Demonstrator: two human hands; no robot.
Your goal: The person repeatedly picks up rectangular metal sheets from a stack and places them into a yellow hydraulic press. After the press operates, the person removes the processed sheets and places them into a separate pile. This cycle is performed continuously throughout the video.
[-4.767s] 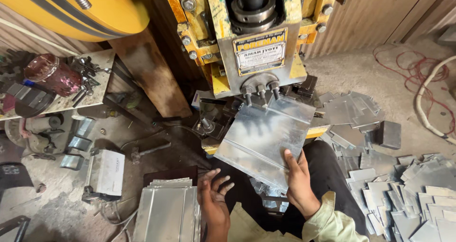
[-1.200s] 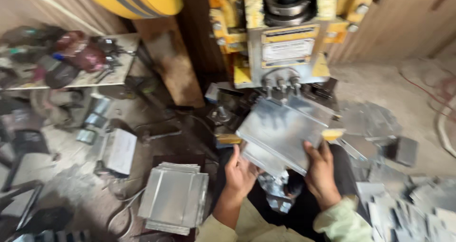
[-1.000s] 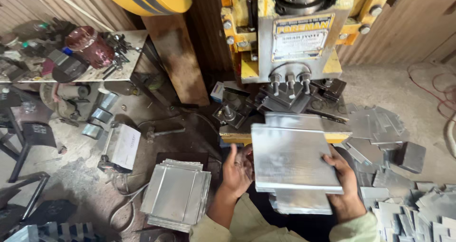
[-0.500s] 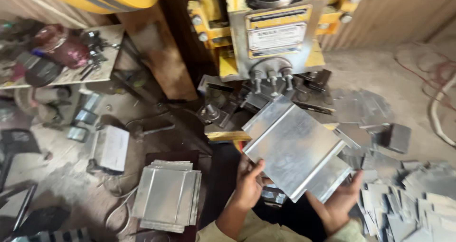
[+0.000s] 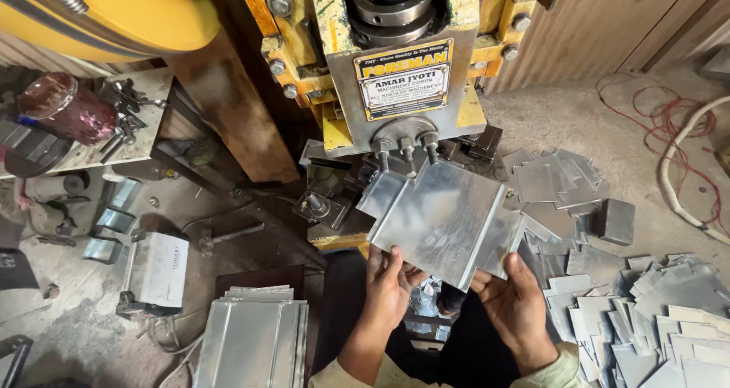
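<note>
Head view: sheet stack left, scrap pile right

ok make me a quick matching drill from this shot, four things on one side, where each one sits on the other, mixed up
Things:
1. bent metal sheet
2. stack of finished sheets
3. pile of small metal offcuts
4. dark red can

Places:
A. on the side bench at far left
B. held in both hands under the press punches
C. on the floor to the person's right
D. on the floor to the person's left

Pairs: 1-B, 2-D, 3-C, 4-A
</note>
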